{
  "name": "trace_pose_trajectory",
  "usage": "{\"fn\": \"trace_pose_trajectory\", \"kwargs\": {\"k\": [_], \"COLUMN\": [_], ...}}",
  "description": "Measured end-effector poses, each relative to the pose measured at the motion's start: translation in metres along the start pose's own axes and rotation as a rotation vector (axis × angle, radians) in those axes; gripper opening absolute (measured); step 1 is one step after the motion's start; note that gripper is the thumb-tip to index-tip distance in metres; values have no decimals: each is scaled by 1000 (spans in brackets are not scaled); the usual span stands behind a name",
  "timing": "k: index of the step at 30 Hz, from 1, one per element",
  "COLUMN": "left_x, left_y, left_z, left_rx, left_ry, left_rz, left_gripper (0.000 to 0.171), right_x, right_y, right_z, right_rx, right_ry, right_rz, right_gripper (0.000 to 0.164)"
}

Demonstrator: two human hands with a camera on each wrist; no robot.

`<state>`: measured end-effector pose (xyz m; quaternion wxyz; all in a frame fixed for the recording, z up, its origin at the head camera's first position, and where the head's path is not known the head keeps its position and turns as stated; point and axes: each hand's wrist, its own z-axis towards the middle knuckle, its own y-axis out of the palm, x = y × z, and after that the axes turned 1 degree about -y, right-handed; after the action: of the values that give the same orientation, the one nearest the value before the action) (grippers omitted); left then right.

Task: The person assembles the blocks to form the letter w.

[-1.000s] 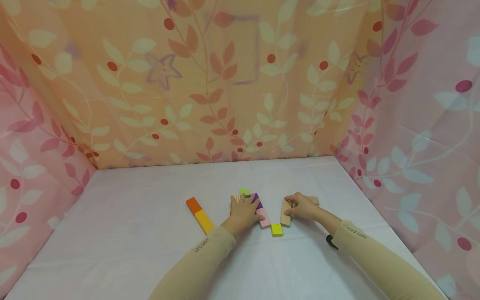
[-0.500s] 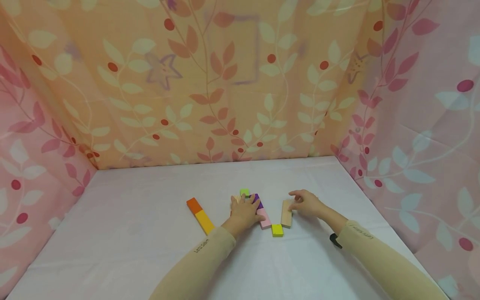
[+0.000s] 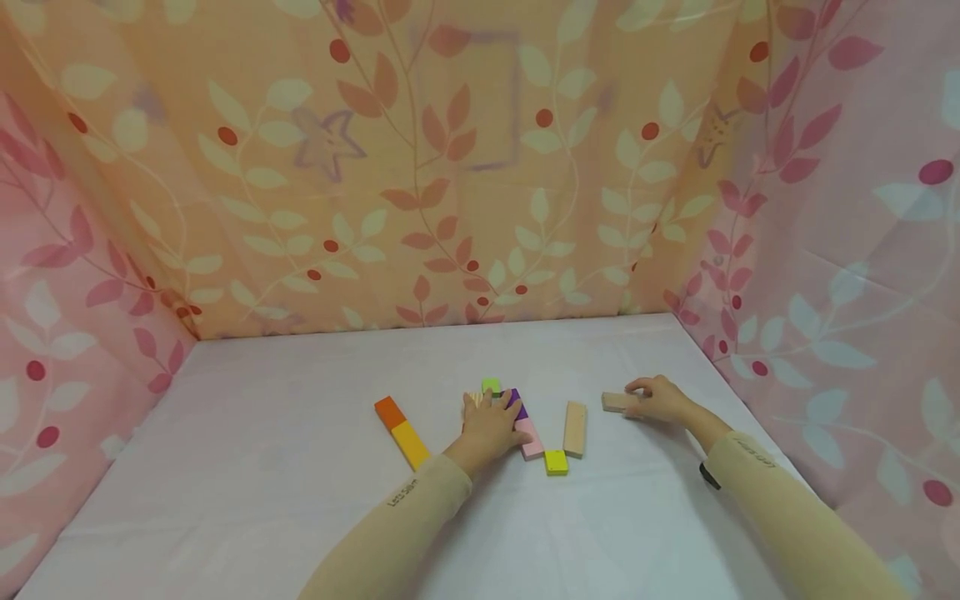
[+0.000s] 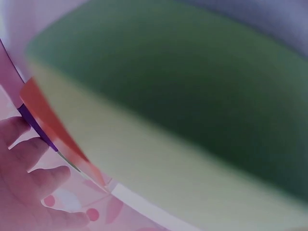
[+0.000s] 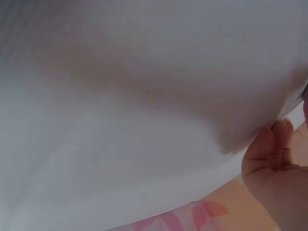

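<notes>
In the head view my left hand [image 3: 486, 432] lies with spread fingers over a row of small blocks. Its fingertips touch a purple block [image 3: 517, 407], and the thumb is at a pink block [image 3: 531, 442]. A light green block [image 3: 491, 387] and a pale striped block [image 3: 472, 402] show past the fingers; the hand covers part of the row. Off to the right, my right hand [image 3: 666, 402] pinches the right end of a plain wooden block [image 3: 617, 402] lying on the table. The right wrist view shows that hand's curled fingers [image 5: 263, 149], but not the block.
A second plain wooden block [image 3: 575, 429] stands angled beside a yellow block [image 3: 556, 462]. Left of my left hand, an orange block [image 3: 388, 412] joins an amber one [image 3: 409, 443]. Patterned curtains [image 3: 420, 167] border the white table [image 3: 262, 433].
My right hand has left the angled wooden block and moved right to the other wooden block, now taking its right end. My left hand has stayed in place.
</notes>
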<state>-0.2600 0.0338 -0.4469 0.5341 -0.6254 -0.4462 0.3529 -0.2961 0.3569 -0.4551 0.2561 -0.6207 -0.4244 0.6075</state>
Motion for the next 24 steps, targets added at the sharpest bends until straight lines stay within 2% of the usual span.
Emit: {"fn": "trace_pose_trajectory", "kwargs": {"k": [6, 9, 12, 16, 21, 24], "left_x": [1, 1, 1, 1, 0, 1], "left_y": [3, 3, 3, 2, 2, 2], "left_z": [2, 3, 3, 3, 2, 3], "left_rx": [0, -2, -5, -4, 3, 1], "left_ry": [-14, -21, -23, -20, -7, -6], "left_rz": [19, 15, 10, 8, 19, 30], "left_gripper": [70, 70, 70, 70, 70, 70], "right_x": [3, -1, -6, -11, -16, -18], "right_y": [-2, -5, -9, -13, -14, -13], "right_z": [0, -1, -1, 1, 7, 12], "right_rx": [-13, -18, -34, -46, -54, -60], "right_ry": [-25, -28, 9, 59, 86, 105], "right_rz": [21, 51, 160, 366, 588, 678], "right_gripper": [35, 34, 37, 44, 52, 56]}}
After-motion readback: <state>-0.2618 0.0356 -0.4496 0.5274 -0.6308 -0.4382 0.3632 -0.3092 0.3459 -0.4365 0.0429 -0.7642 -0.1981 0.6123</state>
